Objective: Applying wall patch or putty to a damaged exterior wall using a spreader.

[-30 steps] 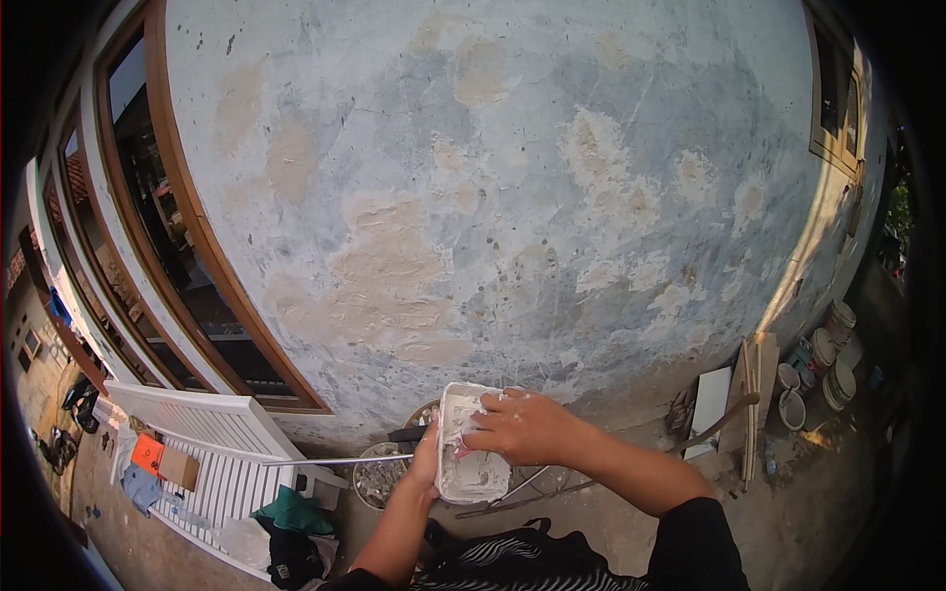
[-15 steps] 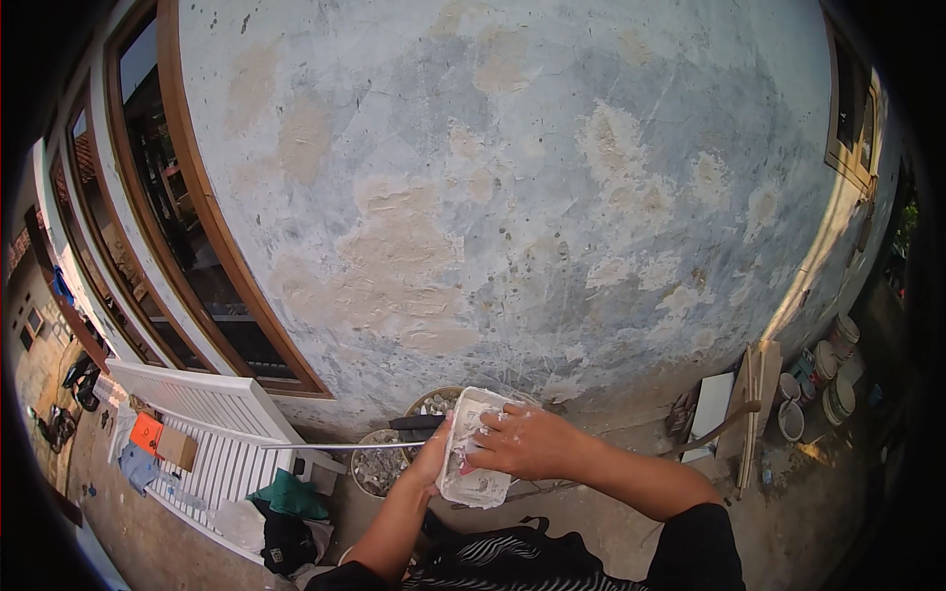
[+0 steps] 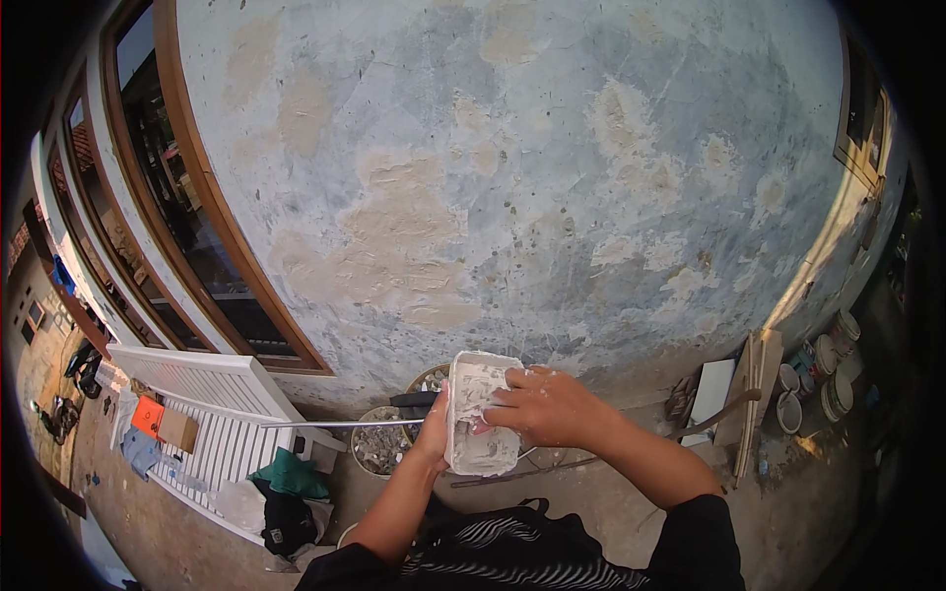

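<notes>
A white rectangular tub [image 3: 485, 456], smeared inside with pale putty, is tilted toward me in front of my body. My left hand [image 3: 432, 433] is closed on its left side, thumb along the rim. My right hand [image 3: 552, 409] reaches in from the right, fingers curled down inside the tub and flecked with putty. Under those fingers a bit of something pinkish-red [image 3: 480, 426] shows; its kind is hidden. Beside my left hand lie a thin metal rod [image 3: 335, 425] and a black handle-like piece [image 3: 412, 399]; whether the hand holds them is unclear.
The patched wall [image 3: 552, 197] stands ahead. Rubble-filled round containers [image 3: 377, 443] sit at its foot. On the left is a white slatted bench [image 3: 217, 414] bearing an orange box [image 3: 147, 417] and bags. Boards [image 3: 711, 394] and several buckets [image 3: 838, 394] stand at right.
The tub and both my hands have moved slightly up in the view, and the tub stands more upright. My right hand has shifted a little to the right, its fingers still inside the tub.
</notes>
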Tool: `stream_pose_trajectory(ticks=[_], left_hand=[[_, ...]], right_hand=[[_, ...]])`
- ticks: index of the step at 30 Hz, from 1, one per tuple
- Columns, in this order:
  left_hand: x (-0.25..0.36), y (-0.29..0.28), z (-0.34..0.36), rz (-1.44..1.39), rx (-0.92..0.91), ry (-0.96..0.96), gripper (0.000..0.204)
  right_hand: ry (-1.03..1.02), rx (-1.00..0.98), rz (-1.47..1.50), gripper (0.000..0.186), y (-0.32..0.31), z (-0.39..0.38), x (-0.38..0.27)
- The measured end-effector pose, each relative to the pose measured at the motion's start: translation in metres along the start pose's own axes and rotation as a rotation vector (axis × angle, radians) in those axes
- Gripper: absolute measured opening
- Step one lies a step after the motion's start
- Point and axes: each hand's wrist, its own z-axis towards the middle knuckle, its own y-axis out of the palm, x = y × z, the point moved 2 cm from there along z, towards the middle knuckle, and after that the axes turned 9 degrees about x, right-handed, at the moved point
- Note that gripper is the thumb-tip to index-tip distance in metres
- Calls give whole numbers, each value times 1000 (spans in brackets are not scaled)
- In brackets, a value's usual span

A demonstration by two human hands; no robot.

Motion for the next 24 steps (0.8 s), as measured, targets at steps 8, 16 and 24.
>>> stream_pose_trajectory(ticks=[8, 16, 24], left_hand=[[4, -1, 16, -220, -153, 173, 71], [-6, 0, 31, -155, -179, 146, 74], [-13, -9, 40, -12, -283, 102, 76]], right_hand=[[495, 130, 126, 22, -19, -9, 14], [948, 317, 221, 24, -4, -27, 20], [1196, 478, 418, 29, 32, -51, 17]])
